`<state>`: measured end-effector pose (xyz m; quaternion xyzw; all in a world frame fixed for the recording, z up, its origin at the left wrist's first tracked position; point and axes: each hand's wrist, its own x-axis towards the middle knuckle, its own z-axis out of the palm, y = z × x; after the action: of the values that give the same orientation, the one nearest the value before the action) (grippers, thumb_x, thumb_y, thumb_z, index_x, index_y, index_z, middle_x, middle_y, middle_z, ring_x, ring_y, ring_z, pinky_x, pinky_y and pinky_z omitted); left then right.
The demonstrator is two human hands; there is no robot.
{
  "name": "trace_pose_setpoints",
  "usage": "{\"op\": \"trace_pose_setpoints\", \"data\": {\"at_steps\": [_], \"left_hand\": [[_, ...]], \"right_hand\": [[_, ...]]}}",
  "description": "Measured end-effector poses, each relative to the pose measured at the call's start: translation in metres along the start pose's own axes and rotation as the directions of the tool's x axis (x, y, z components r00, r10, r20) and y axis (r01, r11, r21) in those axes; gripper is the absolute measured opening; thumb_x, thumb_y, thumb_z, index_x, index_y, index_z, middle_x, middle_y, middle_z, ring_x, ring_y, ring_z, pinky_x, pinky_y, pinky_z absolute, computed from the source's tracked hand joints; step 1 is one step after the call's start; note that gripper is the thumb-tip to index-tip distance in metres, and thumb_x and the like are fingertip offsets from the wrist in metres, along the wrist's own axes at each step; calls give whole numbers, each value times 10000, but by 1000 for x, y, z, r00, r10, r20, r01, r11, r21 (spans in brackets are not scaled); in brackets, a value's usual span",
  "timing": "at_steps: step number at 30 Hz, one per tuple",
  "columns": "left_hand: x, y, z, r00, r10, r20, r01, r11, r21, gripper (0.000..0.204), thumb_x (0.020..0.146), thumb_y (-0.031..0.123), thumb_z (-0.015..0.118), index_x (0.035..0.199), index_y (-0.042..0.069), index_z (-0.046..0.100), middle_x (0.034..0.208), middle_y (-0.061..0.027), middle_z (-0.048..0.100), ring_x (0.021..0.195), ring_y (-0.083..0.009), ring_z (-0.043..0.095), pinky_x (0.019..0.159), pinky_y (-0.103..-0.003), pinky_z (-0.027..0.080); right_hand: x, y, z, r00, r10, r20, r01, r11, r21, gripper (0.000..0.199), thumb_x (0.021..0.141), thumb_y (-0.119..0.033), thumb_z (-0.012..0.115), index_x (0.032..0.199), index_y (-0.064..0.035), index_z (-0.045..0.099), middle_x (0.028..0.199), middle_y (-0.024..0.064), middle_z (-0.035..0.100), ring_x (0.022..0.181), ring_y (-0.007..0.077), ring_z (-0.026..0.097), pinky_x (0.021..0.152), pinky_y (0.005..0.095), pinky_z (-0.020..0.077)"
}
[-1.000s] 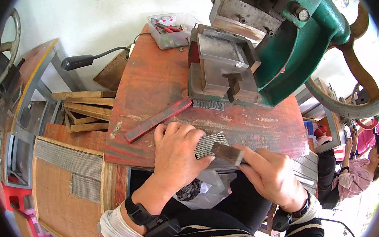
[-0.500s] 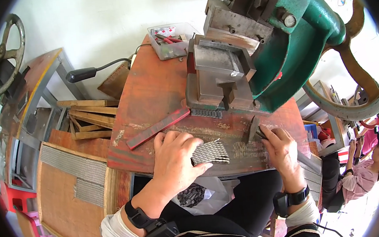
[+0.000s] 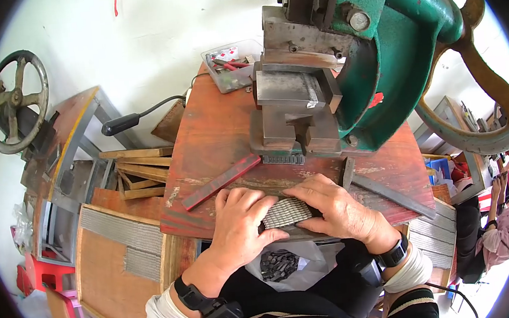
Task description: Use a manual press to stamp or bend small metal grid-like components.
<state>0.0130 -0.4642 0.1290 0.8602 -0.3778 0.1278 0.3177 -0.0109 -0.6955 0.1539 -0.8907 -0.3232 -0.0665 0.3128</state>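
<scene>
A block of small grey ribbed metal strips [image 3: 286, 212], laid side by side, sits at the near edge of the wooden tabletop. My left hand [image 3: 238, 223] grips its left end between thumb and fingers. From the other side, my right hand [image 3: 339, 209] closes on the right end, with its thumb below and fingers above. Parts of the strips are hidden under both hands. Just right of my right hand lies a hammer [image 3: 389, 195], its dark head toward the press. A red-and-grey flat bar [image 3: 222, 182] rests slantwise beyond my left hand.
A green press [image 3: 404, 81] with a steel die [image 3: 291, 90] stands at the back of the table [image 3: 204, 127]. A clear plastic box [image 3: 233, 80] holds pliers. Trays of ribbed strips [image 3: 109, 248] flank me. A bag of dark metal pieces [image 3: 278, 265] hangs below. Another person [image 3: 500, 241] sits far right.
My right hand has let go of the hammer and moved left onto the right end of the strips. The hammer now lies on the table. My left hand stays on the strips.
</scene>
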Motion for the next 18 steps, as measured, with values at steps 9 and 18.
{"op": "trace_pose_setpoints", "data": {"at_steps": [9, 18], "left_hand": [[8, 10, -11, 963, -218, 156, 259, 606, -752, 580, 720, 99, 863, 1214, -50, 598, 1121, -108, 636, 1027, -194, 613, 933, -337, 485], [23, 24, -15, 899, -182, 398, 424, 139, -895, 655, 740, 61, 850, 1282, -109, 524, 1158, -104, 618, 1069, -155, 586, 989, -310, 461]], "right_hand": [[-3, -30, -25, 931, 365, -11, -326, 845, 424, 800, 689, -144, 822, 1384, -30, 444, 1021, 160, 698, 919, 238, 684, 871, 353, 524], [-15, -54, -50, 859, 512, 17, -443, 724, 528, 787, 695, -140, 820, 1377, -19, 444, 928, 125, 698, 818, 158, 656, 802, 303, 528]]}}
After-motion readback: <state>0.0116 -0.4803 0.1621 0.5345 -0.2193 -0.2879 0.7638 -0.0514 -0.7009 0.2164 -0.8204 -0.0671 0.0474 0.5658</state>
